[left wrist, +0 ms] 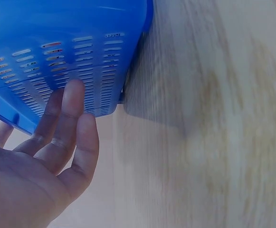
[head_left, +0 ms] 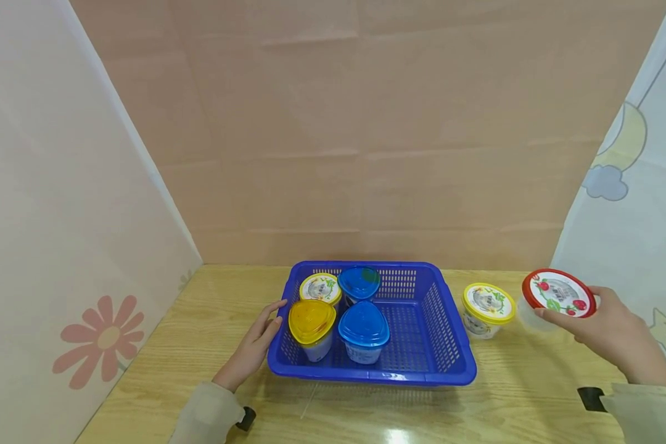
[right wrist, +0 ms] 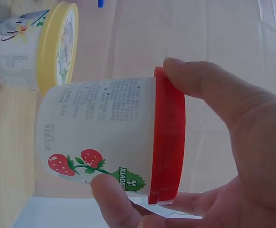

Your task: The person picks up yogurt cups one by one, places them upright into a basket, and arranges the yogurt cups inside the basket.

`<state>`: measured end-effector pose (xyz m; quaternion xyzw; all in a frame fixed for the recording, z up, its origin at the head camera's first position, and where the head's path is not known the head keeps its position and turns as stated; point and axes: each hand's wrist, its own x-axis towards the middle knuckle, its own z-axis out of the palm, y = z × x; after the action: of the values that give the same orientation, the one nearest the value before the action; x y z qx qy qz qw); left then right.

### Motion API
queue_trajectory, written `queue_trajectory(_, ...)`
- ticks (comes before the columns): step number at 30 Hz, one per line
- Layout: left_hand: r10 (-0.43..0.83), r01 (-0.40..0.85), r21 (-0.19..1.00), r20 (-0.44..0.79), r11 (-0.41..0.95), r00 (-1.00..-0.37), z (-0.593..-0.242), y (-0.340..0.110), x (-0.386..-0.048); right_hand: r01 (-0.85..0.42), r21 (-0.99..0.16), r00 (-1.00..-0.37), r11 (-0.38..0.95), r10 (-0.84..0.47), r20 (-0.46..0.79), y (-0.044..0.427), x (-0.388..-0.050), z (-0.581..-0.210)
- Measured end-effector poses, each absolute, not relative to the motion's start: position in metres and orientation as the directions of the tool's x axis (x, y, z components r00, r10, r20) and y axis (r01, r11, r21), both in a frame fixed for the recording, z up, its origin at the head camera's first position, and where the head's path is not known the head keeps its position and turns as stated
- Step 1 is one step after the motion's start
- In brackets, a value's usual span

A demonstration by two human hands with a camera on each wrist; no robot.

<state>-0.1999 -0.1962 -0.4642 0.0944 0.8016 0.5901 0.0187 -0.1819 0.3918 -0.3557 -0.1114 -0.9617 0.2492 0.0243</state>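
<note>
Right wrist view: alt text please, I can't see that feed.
The right hand holds a round white strawberry-printed tub with a red lid, thumb on the lid's edge. At upper left is a round white tub with a yellow lid, with pale wooden tabletop below.

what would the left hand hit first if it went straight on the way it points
Most likely the side wall of the blue basket; the left hand is right at it, though exact contact is hard to judge.

The white tub (right wrist: 97, 137), strawberry-patterned, has a red lid (right wrist: 170, 142); the basket (head_left: 422, 377) is blue.
</note>
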Motion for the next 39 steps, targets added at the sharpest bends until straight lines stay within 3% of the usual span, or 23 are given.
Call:
queue_trajectory(19,0.16,0.11,0.952,0.066,0.285,-0.985,-0.465,-0.195,-0.2,0.132,-0.5,-0.984,0.856,0.172,0.034,0.368,-0.178,-0.34)
queue_trajectory(39,0.184,0.089,0.963,0.042,0.254,-0.982,-0.463,-0.194,-0.199,0.047,-0.598,-0.997,0.8,0.072,0.018,0.319,-0.19,-0.328)
